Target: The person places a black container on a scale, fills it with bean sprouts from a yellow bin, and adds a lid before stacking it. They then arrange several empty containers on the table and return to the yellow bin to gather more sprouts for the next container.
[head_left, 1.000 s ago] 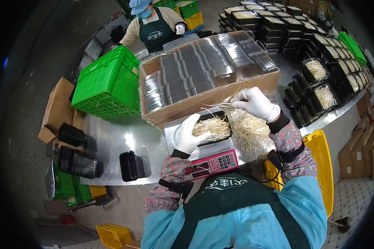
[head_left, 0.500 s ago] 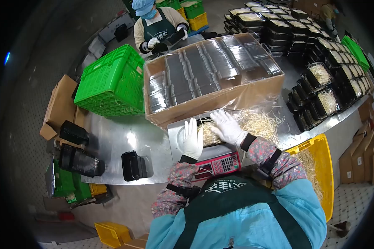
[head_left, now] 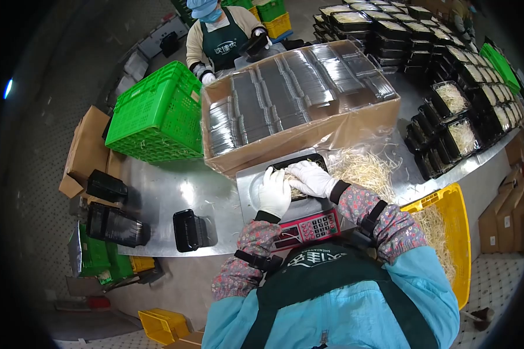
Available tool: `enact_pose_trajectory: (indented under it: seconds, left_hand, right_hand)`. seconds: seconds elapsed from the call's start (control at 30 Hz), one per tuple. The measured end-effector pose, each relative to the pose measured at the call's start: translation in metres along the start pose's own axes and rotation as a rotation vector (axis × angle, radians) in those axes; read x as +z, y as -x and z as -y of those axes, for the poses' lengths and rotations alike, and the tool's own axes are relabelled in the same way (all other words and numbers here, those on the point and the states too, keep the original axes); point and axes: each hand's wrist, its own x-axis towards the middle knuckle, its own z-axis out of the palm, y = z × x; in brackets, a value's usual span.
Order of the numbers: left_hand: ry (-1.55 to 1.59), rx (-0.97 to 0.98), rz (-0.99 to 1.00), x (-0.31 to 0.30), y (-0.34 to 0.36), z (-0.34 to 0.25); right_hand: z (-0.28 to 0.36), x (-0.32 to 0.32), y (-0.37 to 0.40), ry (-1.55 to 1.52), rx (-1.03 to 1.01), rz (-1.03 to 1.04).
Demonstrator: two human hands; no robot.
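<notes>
A black plastic tray (head_left: pixel 315 158) sits on the scale's metal platform (head_left: pixel 247 185), with pale bean sprouts (head_left: pixel 289 176) in it partly hidden under my gloves. My white-gloved left hand (head_left: pixel 275 192) curls its fingers onto the sprouts at the tray's left end. From the right, my gloved right hand (head_left: pixel 312 179) closes over the sprouts beside it, the two hands nearly touching. Just below them is the scale's red keypad panel (head_left: pixel 307 228). A loose heap of sprouts (head_left: pixel 364 171) lies to the right of the tray.
Beyond the scale stands a carton (head_left: pixel 308 136) of stacked black trays. A green crate (head_left: pixel 157 116) is at its left, filled trays (head_left: pixel 451 99) are piled at right. A yellow crate (head_left: pixel 461 244) with sprouts is by my right arm. An empty tray (head_left: pixel 186 231) lies left; a co-worker (head_left: pixel 224 41) stands opposite.
Both hands have drawn together over the tray, their fingers going from outstretched to curled on the sprouts. The tray's far right end now shows. The co-worker's hands have moved apart.
</notes>
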Motion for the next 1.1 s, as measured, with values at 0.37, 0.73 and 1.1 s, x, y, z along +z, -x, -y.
enact_pose_trajectory:
  seconds: [0.37, 0.73, 1.1]
  left_hand:
    - [0.31, -0.055, -0.042, -0.041, 0.0, -0.002]
    - [-0.008, 0.158, 0.457, 0.008, -0.054, 0.016]
    - [0.244, 0.228, 0.215, -0.064, -0.098, -0.079]
  right_hand:
    - [-0.012, -0.071, 0.035, -0.656, 0.182, -0.351]
    - [0.027, 0.012, 0.005, 0.051, 0.362, -0.081]
    - [-0.075, -0.136, 0.165, 0.08, 0.632, -0.547]
